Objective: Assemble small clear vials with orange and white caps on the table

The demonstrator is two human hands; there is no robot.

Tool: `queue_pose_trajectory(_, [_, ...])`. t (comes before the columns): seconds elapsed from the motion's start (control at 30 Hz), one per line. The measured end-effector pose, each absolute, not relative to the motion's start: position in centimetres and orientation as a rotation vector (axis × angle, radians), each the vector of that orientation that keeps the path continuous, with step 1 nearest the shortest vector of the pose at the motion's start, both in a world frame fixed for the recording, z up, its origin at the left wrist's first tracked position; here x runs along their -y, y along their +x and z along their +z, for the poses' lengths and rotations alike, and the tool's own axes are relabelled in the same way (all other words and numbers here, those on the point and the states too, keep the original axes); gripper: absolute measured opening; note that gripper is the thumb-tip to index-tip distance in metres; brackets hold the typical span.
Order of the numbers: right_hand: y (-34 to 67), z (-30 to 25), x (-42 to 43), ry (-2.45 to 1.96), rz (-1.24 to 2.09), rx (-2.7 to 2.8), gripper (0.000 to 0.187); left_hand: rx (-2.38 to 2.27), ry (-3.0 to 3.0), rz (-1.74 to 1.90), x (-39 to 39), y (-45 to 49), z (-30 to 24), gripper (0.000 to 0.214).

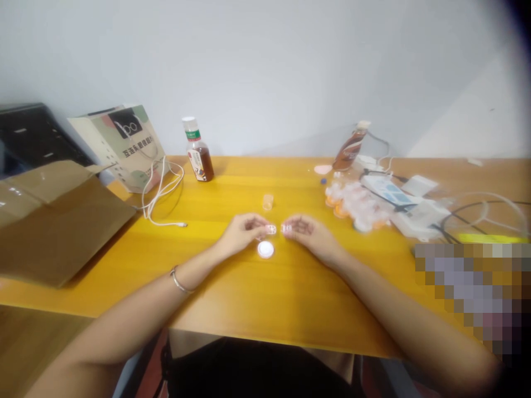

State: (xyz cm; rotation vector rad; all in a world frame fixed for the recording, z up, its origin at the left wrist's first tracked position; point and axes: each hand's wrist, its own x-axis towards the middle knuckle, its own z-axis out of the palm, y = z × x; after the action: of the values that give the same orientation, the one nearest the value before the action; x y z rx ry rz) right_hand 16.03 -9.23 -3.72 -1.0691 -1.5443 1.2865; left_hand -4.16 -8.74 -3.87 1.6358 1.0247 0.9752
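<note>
Above the middle of the table, my left hand (243,233) pinches a small white piece with reddish and dark marks (271,229) between thumb and fingers. Facing it, my right hand (309,235) grips a similar small patterned white piece (286,228), slightly blurred. A narrow gap separates the two pieces, and their exact kind cannot be made out. Just below my left fingertips lies a round white disc with a rim (266,250), like a lid. Beyond the hands sits a small pale orange, see-through pot (267,202).
On the left are a brown paper bag (62,221), a printed carrier bag (128,146) and a white cable (160,199). A drink bottle (201,160) stands behind. At right are another bottle (352,148), clustered small pots (359,204) and a power strip (418,218) with cables.
</note>
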Motion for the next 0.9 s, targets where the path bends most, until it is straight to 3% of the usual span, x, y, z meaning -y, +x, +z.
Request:
queue_pose_trajectory(0.13, [15.7, -3.2, 9.8, -1.046, 1.221, 1.515, 0.031, -1.028, 1.626, 1.001, 9.1, -4.0, -3.7, 0.026])
queue_pose_trajectory(0.4, [15.2, -2.3, 11.0, -0.934, 0.835, 1.681, 0.017, -0.946, 1.571, 1.054, 10.3, -3.4, -2.4, 0.025])
queue_pose_trajectory(0.63, [14.7, -2.1, 11.6, -0.917, 1.132, 1.548, 0.017, -0.907, 1.580, 1.058, 10.7, -3.3, -2.2, 0.027])
queue_pose_trajectory(0.9, [14.6, -2.6, 11.4, -0.935, 1.182, 1.522, 0.019, -0.948, 1.538, 1.063, 11.1, -2.9, -2.1, 0.029])
